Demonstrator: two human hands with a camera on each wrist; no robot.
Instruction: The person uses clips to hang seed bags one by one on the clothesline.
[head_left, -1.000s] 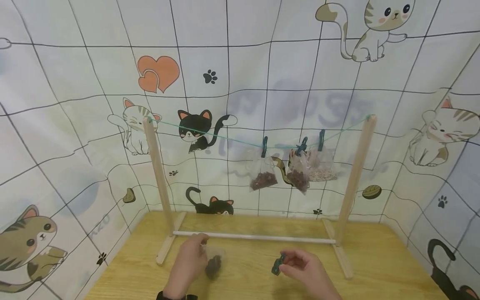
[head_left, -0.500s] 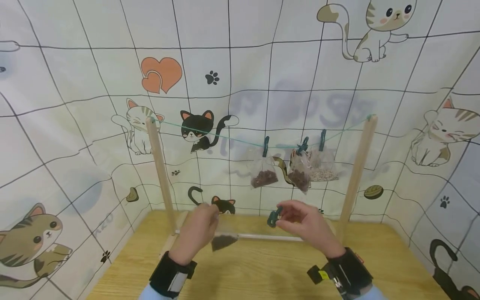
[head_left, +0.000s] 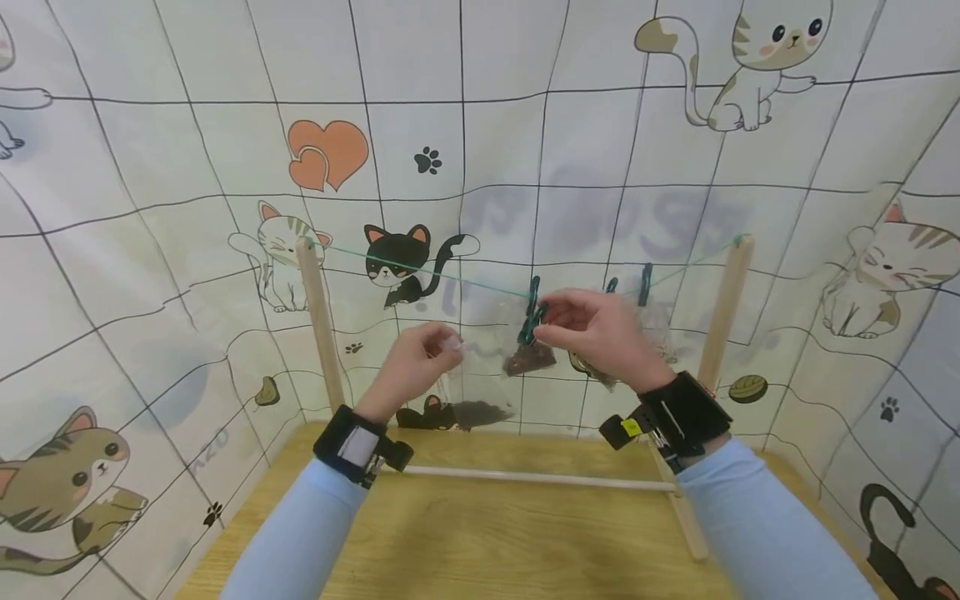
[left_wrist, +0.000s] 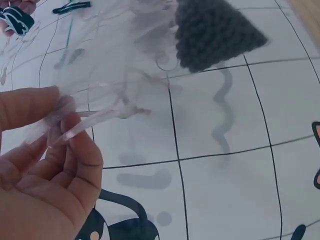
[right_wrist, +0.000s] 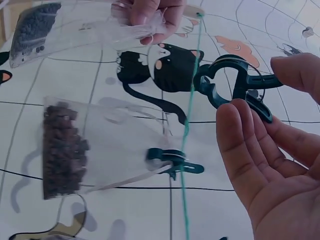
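My left hand (head_left: 412, 362) pinches the gathered top of a clear plastic bag (left_wrist: 215, 35). Small dark round pieces fill the bag's bottom corner, and it hangs below the line's left half. In my right hand (head_left: 600, 337) is a dark green spring clip (right_wrist: 235, 85), its handles between thumb and fingers. That clip overlaps a hanging bag of reddish-brown pieces (right_wrist: 65, 150) in the head view. Another green clip (right_wrist: 167, 157) fastens this bag to the thin green line (head_left: 450, 273). The right hand hides most of a second hung bag.
Two wooden posts (head_left: 318, 325) hold the line, joined low by a white rod (head_left: 517, 476) over the wooden table (head_left: 480, 533). At right, a bag of pale pieces hangs by a clip (head_left: 645, 285). Cat-print cloth (head_left: 495, 150) covers the walls behind.
Both hands have risen from the table to near the line, the left with the dark-filled bag, the right with the green clip. The hung bags stay on the line.
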